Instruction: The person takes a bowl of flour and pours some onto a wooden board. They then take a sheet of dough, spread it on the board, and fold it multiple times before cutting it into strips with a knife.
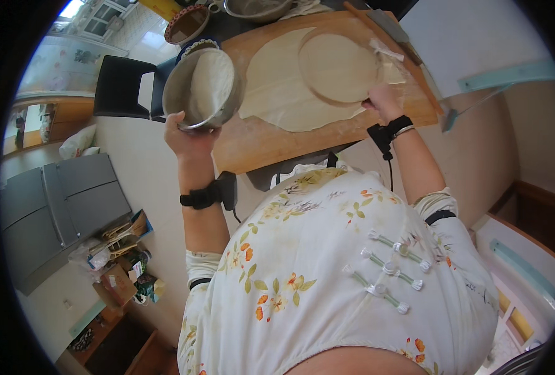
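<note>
My left hand (190,139) grips the rim of a metal bowl (237,90), which is tilted and held up beside the board. Inside the bowl is a white, floury mass (214,80). A large, thin sheet of rolled dough (268,84) lies over the wooden board (249,153). On the dough's right part is a thin round rim (301,61), with dough showing inside it. My right hand (385,103) is closed at the lower right of this rim. A small dark bit shows at its fingertips; what they hold is unclear.
Along the board's right edge lie a long wooden stick (360,14) and a grey, broad-bladed knife (387,26). A patterned bowl (187,25) and a metal pot (257,9) stand behind. A black chair (124,86) is at the left. Cables hang from both wrist straps.
</note>
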`<state>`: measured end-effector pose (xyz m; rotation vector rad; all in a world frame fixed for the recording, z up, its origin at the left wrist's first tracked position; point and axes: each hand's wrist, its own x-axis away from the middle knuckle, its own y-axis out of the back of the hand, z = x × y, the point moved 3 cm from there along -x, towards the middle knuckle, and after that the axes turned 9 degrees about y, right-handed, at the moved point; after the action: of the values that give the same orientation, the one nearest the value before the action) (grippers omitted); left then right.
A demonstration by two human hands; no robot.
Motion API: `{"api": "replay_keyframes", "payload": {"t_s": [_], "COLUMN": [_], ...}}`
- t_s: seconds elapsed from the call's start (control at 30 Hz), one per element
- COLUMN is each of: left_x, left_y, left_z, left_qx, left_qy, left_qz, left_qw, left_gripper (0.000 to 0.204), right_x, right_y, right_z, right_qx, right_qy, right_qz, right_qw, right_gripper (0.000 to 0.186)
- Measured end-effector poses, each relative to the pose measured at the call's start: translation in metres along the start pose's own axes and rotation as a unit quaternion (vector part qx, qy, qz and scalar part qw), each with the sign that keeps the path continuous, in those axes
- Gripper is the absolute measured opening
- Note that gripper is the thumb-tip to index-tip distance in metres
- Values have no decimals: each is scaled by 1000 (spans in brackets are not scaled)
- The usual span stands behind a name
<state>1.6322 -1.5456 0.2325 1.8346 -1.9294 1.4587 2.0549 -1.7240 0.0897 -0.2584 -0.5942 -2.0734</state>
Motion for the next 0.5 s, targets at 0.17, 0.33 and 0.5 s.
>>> {"api": "replay_keyframes", "payload": {"t_s": [0.17,0.33,0.5], "left_x": [10,1,-47], "left_y": [45,138,232], "left_z": [5,20,57], "left_qx": [-13,-24,-67], "left_qy": [-28,-20,54], "left_qz": [-17,-52,-75], "left_qw": [999,998,993], "left_gripper": [64,58,52], "right_x": [6,38,39], "right_y": [19,42,24], "right_z": [4,36,39], "right_qx": [-69,-102,-160], "right_qy": [28,107,100], "right_qz": [-103,-164,-134], "right_qw": [992,975,973], "right_gripper": [21,22,21]}}
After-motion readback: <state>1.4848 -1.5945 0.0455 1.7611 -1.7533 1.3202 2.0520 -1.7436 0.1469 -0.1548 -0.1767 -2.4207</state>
